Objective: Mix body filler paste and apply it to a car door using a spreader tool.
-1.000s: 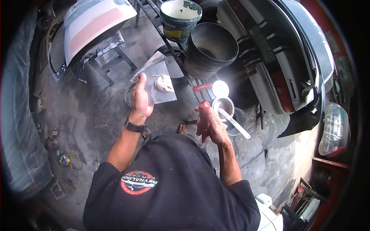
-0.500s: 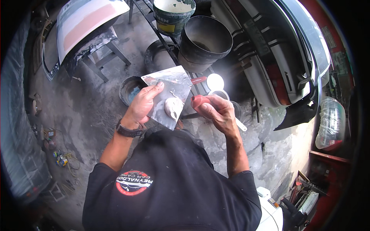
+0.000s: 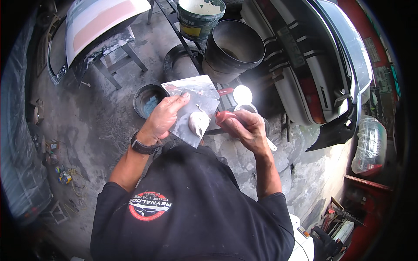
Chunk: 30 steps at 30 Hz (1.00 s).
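Observation:
My left hand (image 3: 163, 115) is closed on a flat grey mixing plate (image 3: 185, 117), thumb on top. A smooth mound of whitish putty (image 3: 199, 124) with a thin trailing tail sits on the plate. A paler, smeared plate (image 3: 198, 83) shows just beyond it; I cannot tell if the two are joined. My right hand (image 3: 248, 130) grips a small red squeeze tube (image 3: 225, 116), its narrow end pointing left toward the putty, apart from the plate. Behind that hand are an open round tin (image 3: 247, 107), partly hidden, and a round white lid (image 3: 242, 94).
A dark basin with blue cloth (image 3: 151, 103) is on the floor at left. Black bucket (image 3: 235, 50) and green pail (image 3: 200, 19) stand ahead. A painted panel (image 3: 102, 26) rests on a stand (image 3: 119, 65); a car's rear (image 3: 311, 87) is at right.
The red tube has tipped lower, its narrow end now angled more toward the plate. Both hands stay nearly in place. The view has shifted slightly.

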{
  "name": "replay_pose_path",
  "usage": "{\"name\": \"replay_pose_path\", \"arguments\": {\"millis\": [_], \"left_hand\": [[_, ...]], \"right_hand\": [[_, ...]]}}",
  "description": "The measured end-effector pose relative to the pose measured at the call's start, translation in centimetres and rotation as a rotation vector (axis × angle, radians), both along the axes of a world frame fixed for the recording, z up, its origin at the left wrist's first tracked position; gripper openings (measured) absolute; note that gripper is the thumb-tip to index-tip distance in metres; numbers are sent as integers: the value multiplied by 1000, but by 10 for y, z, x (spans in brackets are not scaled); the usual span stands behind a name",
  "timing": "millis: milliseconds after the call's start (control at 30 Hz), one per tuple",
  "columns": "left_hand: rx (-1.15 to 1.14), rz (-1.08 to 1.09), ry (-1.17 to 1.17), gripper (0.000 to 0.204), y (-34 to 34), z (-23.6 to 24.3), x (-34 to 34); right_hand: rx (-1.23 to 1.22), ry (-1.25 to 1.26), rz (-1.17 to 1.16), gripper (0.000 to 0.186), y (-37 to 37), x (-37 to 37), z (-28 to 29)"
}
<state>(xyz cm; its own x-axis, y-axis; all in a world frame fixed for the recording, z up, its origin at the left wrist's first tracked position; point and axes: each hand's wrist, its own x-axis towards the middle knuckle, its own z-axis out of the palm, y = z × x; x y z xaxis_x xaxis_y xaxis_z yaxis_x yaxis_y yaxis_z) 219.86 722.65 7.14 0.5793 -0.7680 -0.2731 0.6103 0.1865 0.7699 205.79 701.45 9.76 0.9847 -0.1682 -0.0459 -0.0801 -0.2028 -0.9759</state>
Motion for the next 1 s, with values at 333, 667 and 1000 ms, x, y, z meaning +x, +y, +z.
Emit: {"name": "replay_pose_path", "arguments": {"millis": [333,667,1000], "left_hand": [[122,37,-161,36,8,-8,2],[151,-122,-210,37,9,1,8],[198,-20,-128,34,10,-9,16]], "right_hand": [[331,163,-422,52,36,14,-47],[108,181,-328,53,44,25,-37],[-293,188,-349,60,7,-5,-54]]}}
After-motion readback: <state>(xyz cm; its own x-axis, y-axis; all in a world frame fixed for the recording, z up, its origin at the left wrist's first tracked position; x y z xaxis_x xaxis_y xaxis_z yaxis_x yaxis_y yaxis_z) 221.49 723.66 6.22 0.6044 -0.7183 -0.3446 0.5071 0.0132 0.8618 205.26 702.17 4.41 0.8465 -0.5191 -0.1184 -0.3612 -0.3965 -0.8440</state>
